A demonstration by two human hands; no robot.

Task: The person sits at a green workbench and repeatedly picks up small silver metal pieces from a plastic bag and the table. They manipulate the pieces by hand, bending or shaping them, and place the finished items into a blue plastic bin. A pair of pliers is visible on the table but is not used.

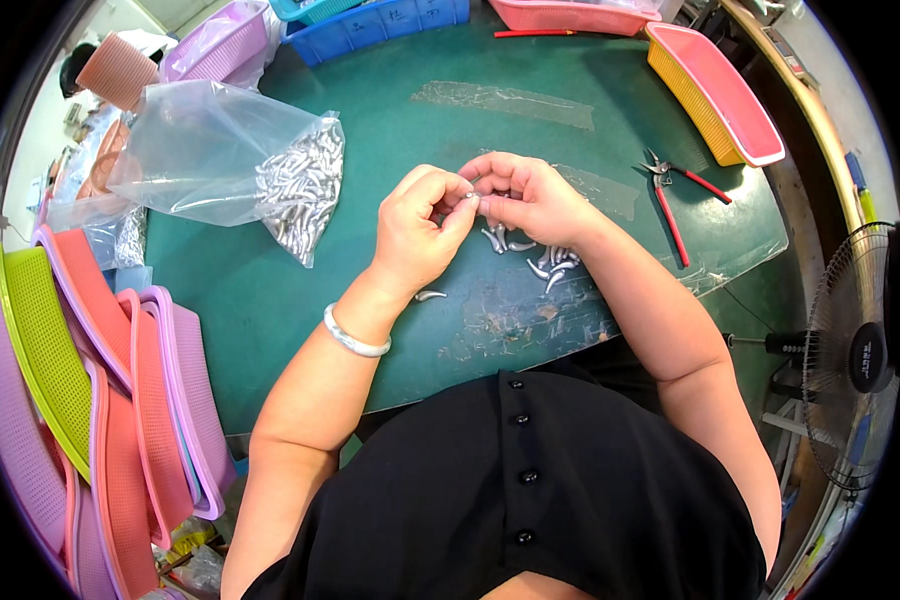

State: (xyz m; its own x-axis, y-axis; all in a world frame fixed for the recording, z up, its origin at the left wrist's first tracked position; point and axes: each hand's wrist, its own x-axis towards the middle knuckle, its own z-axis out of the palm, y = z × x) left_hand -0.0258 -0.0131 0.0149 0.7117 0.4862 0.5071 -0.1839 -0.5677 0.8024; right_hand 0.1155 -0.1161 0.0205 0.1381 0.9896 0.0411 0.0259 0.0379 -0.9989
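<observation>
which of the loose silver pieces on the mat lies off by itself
The curved silver piece just below the left hand, near the wrist; the others cluster under the right hand.

Black buttoned top [530, 500], pale bangle [355, 338] on left wrist.

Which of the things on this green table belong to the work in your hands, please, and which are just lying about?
In use: left hand and right hand pinching one small curved silver metal piece; loose pile of the same pieces; clear plastic bag of them.

Lying about: red-handled pliers; yellow-and-pink plastic basket; stacked pink and purple trays; black fan.
</observation>
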